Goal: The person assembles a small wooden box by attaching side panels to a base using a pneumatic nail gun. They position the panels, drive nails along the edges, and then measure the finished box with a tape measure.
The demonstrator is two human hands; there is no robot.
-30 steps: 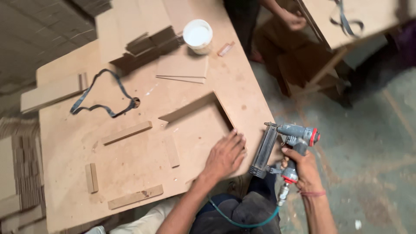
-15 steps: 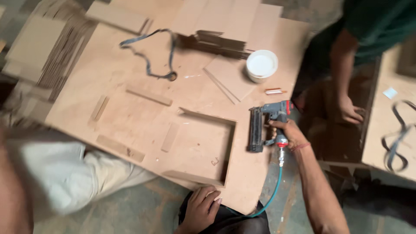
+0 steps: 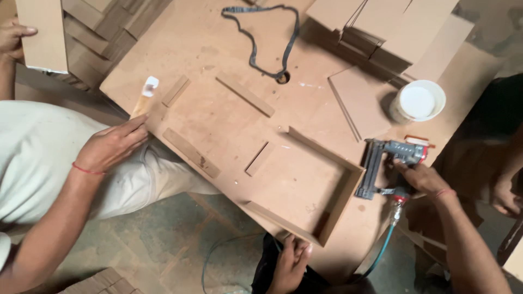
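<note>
My right hand point(image 3: 419, 177) grips the handle of a grey pneumatic nail gun point(image 3: 381, 163), which lies on the brown worktop point(image 3: 218, 114). The gun's magazine sits just outside the right wall of a shallow fibreboard frame point(image 3: 340, 198) open on its left side. A teal air hose point(image 3: 381, 250) hangs down from the gun. My left hand point(image 3: 291, 264) rests at the table's near edge below the frame's front corner, over my dark trousers, holding nothing.
A co-worker in white sits at left; one hand point(image 3: 111, 144) touches a wooden stick with a white tip point(image 3: 144, 98), the other holds a board point(image 3: 43, 32). A white cup point(image 3: 418, 102), black strap point(image 3: 261, 38), loose strips and stacked boards point(image 3: 381, 27) lie on the table. Another person's hand point(image 3: 506, 196) is at far right.
The view has swung left and closer. My left hand stays low at the table edge. The co-worker's hand and white-tipped stick have come into view. My right hand keeps hold of the nail gun.
</note>
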